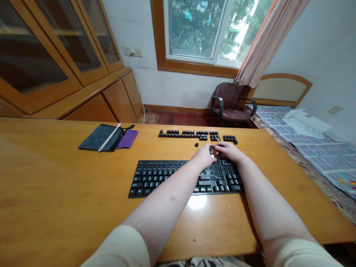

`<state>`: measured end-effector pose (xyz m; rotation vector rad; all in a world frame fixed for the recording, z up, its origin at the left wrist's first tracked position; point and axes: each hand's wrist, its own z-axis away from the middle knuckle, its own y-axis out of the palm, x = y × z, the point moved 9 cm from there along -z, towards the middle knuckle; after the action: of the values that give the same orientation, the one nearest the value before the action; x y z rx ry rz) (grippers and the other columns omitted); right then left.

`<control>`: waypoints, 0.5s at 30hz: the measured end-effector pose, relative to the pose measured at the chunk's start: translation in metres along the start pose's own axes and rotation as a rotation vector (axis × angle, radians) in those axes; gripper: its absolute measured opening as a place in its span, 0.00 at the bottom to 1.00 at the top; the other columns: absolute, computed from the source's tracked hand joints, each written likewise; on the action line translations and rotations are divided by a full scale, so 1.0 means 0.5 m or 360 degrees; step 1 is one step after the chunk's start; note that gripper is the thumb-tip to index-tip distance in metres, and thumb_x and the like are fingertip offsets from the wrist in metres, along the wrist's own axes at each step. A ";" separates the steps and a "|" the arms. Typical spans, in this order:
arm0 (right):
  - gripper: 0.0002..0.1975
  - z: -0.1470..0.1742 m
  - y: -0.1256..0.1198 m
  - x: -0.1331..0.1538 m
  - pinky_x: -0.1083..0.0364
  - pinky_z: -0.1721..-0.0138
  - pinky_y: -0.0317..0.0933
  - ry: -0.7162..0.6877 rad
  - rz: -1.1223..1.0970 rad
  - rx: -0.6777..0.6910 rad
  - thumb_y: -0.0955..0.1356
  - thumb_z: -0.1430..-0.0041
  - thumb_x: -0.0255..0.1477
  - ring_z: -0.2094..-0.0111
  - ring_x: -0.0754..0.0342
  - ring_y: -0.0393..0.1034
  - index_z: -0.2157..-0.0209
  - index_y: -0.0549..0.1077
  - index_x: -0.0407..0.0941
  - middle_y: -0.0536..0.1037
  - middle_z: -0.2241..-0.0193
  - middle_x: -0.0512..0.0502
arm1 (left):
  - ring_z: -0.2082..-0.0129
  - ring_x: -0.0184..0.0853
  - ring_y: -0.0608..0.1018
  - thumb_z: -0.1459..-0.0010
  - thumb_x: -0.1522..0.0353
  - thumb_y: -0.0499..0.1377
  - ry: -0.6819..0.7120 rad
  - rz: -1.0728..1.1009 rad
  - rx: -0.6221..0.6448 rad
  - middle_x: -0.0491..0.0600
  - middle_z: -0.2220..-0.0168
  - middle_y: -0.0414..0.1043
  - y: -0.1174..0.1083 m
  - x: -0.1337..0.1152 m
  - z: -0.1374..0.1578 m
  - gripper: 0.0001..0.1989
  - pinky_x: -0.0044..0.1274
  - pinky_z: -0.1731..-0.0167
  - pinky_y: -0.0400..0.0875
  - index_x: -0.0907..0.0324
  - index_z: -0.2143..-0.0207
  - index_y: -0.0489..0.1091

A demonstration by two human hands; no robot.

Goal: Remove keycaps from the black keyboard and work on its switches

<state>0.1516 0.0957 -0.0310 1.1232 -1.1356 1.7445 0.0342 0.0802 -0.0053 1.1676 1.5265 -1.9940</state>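
A black keyboard [164,180] lies flat on the table; small key stems show without caps along its upper rows. Over its back right part, both hands meet around what looks like a coiled black cable [219,155]. My left hand [205,156] is closed on the left side of the coil, where a small silvery piece shows. My right hand [228,151] pinches the other side, fingertips hidden in part. Behind the hands, removed black keycaps [182,135] lie in rows. One loose keycap [196,145] sits nearer the keyboard.
At the back left lie a dark grey cloth pouch [96,138], a white stick-like tool [109,137] across it and a purple cloth [128,140]. Beyond the table are a chair [228,97], a bed [314,137] on the right and a wooden cabinet [111,97] on the left.
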 end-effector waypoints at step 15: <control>0.18 -0.003 -0.027 -0.003 0.61 0.84 0.48 -0.0060 0.0201 -0.0160 0.69 0.52 0.43 0.85 0.64 0.57 0.70 0.70 0.41 0.74 0.77 0.49 | 0.53 0.41 0.73 0.60 0.70 0.68 0.0104 -0.0127 0.0029 0.49 0.52 0.72 0.006 -0.006 -0.001 0.38 0.28 0.55 0.67 0.50 0.45 0.60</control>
<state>0.1641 0.1013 -0.0289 1.0477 -1.3273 1.7467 0.0383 0.0790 -0.0047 1.2081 1.6141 -2.0435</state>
